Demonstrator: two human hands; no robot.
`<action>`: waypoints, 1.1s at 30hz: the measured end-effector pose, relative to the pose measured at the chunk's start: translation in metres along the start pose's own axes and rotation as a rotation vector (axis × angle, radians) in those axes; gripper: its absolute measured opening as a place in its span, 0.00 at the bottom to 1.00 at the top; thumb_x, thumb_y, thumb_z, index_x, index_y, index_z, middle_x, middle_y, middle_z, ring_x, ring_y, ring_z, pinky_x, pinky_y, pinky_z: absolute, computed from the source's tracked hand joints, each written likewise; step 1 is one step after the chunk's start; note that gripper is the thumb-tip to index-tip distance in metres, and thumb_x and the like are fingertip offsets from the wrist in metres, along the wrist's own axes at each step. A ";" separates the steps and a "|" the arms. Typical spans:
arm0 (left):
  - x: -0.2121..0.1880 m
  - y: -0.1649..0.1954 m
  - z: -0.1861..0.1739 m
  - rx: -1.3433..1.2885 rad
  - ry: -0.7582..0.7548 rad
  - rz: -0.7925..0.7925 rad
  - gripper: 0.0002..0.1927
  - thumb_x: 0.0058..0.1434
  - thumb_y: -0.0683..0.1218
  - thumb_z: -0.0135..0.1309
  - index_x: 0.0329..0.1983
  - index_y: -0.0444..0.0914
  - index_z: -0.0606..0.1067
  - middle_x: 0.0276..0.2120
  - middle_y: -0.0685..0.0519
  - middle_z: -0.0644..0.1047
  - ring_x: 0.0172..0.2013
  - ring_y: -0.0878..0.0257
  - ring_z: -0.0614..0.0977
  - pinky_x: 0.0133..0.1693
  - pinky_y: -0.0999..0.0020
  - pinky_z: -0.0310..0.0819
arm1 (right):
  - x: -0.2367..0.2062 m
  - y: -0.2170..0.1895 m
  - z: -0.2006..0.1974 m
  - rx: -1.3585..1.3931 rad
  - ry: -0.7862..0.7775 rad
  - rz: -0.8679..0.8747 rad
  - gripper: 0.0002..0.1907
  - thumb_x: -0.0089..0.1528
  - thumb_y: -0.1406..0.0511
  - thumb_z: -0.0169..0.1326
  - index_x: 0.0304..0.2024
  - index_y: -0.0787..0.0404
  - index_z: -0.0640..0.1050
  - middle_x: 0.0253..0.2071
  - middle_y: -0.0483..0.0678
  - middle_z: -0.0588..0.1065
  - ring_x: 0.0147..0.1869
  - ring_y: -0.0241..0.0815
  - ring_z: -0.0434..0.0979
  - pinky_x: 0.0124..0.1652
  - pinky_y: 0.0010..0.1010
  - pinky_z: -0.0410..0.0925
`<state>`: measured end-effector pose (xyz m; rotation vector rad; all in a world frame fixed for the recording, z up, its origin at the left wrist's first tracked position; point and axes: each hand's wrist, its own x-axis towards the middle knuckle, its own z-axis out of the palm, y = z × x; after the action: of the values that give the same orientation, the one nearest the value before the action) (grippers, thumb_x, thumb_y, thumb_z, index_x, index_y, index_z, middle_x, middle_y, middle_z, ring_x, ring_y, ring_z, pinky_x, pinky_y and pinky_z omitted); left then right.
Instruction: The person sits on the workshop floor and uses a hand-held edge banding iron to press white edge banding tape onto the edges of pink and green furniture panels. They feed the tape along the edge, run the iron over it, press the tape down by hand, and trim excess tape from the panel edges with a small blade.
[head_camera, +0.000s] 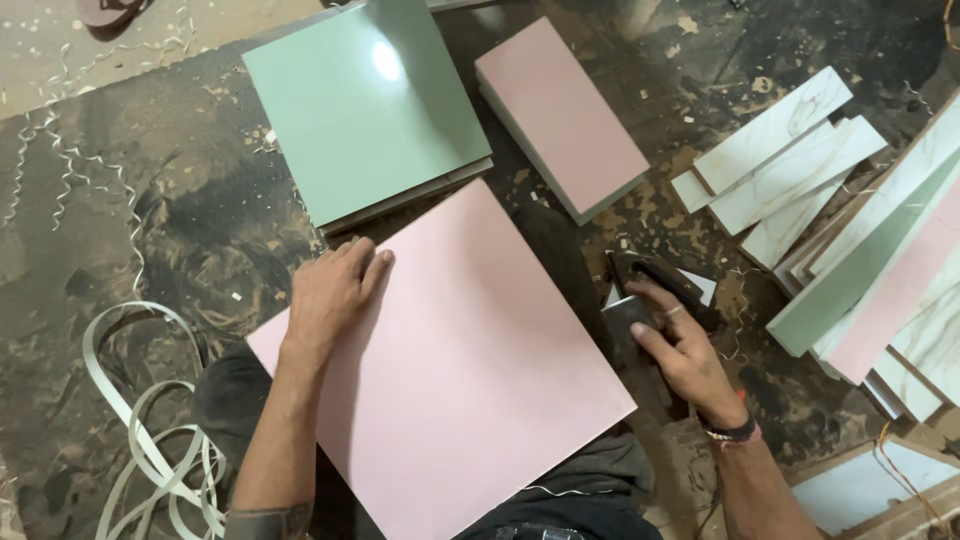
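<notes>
Two hands: left hand (335, 290) flat on the pink panel (450, 380), right hand (680, 345) gripping a dark iron (650, 280).

pink panels (470, 370): 2 | green panel (365, 110): 1 | hands (330, 290): 2 | clothes iron (655, 285): 1

L hand (335, 290) on board (450, 390), iron (655, 285) to its R.

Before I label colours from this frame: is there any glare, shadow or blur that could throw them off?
Head view: a bright glare spot sits on the green panel, washing out its colour there. The left hand casts a soft shadow on the big pink panel, which is otherwise evenly lit. The right hand and the dark tool under it are slightly soft. The floor is dark and mottled.
</notes>
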<state>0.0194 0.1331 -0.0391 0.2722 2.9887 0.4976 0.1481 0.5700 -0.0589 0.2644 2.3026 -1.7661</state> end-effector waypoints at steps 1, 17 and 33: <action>-0.004 -0.002 -0.002 -0.006 0.006 -0.017 0.21 0.72 0.60 0.45 0.37 0.39 0.73 0.32 0.48 0.78 0.36 0.48 0.80 0.41 0.48 0.70 | 0.003 -0.005 0.005 0.018 -0.042 0.001 0.24 0.65 0.67 0.53 0.64 0.57 0.73 0.32 0.40 0.68 0.33 0.29 0.69 0.35 0.25 0.67; 0.001 0.008 0.070 0.003 0.258 -0.112 0.15 0.72 0.53 0.49 0.41 0.38 0.76 0.38 0.46 0.77 0.43 0.47 0.75 0.47 0.50 0.62 | -0.016 -0.043 0.023 -0.667 -0.164 0.255 0.17 0.63 0.57 0.53 0.53 0.49 0.81 0.30 0.50 0.83 0.29 0.46 0.84 0.33 0.37 0.72; 0.011 0.011 0.083 -0.027 0.243 -0.103 0.15 0.73 0.53 0.49 0.41 0.36 0.77 0.37 0.47 0.78 0.42 0.48 0.75 0.47 0.50 0.61 | -0.009 -0.032 0.021 -0.852 -0.140 -0.018 0.15 0.61 0.60 0.55 0.51 0.49 0.82 0.35 0.51 0.81 0.38 0.55 0.81 0.35 0.44 0.71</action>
<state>0.0208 0.1715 -0.1147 0.0588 3.2055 0.5987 0.1493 0.5410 -0.0318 -0.0359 2.6860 -0.6471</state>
